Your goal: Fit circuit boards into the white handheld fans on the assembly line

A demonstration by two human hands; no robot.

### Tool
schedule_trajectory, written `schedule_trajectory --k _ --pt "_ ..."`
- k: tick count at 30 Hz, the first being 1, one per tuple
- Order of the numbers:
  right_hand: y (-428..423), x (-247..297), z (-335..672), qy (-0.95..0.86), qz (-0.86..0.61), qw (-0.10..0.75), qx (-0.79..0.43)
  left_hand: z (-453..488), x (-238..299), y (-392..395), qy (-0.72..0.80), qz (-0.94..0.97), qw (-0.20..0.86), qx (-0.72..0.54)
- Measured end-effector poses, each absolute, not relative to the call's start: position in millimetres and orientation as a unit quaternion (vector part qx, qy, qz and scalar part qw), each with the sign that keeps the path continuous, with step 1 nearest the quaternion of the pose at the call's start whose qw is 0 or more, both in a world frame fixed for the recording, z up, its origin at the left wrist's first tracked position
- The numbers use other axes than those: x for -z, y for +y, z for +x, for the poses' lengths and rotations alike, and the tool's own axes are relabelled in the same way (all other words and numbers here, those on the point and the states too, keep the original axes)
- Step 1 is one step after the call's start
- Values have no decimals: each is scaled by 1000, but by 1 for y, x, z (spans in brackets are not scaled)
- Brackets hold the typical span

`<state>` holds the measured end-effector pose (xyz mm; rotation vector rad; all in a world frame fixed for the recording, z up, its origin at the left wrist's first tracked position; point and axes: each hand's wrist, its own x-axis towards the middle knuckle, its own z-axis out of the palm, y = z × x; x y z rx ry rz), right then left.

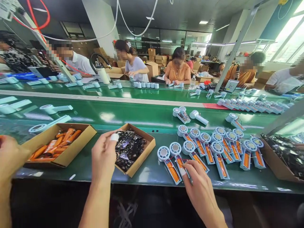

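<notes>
My left hand (104,155), a white cover on its thumb, is at the left edge of a cardboard box of black circuit boards (131,148). Its fingers are closed, and whatever they pinch is hidden. My right hand (198,183) has closed its fingertips on the handle of a light-blue handheld fan housing (176,148), one fingertip covered in white. That housing lies face up, with an orange battery and thin red wires in its handle. Beside it lie several similar open fan housings (172,171) with orange batteries.
At the left, a co-worker's hand (11,155) is by a box of orange batteries (53,148). Another box of dark parts (287,155) stands right. Behind runs a green conveyor belt (133,115) with fan housings on it. Several people work across it; a metal post (237,47) rises at right.
</notes>
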<state>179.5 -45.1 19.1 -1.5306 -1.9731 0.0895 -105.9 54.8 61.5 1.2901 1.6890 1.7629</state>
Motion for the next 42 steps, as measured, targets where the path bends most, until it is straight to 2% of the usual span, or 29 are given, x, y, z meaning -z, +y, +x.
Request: schedule_trajectory --k 3,6,9,14,19,23,27,30,37,42 --pt "-34 -22 161 -791 -520 316 -65 -79 -65 30 567 435 218 -665" --pt "-17 -12 133 -784 -551 285 -3 -53 -57 7 576 486 232 -615" --pt "-6 3 118 -769 -578 270 46 -35 -35 -11 557 491 328 -584" --pt "-4 14 130 -805 -495 327 29 -26 4 -28 552 468 464 -512" --pt "-3 7 143 -781 -471 386 -140 -17 15 -31 583 522 429 -452" --pt "-4 -1 144 -756 -490 364 -235 -10 17 -26 569 555 393 -463" --pt "-7 -6 145 -740 -502 353 -275 -12 18 -21 539 582 390 -467" --pt "-9 -7 145 -772 -489 331 -237 -15 16 -14 534 582 398 -468" --pt "-4 -4 138 -855 -434 282 -37 -17 13 -4 535 510 486 -466" --pt "2 0 135 -859 -421 289 19 -23 18 -20 567 420 557 -438"
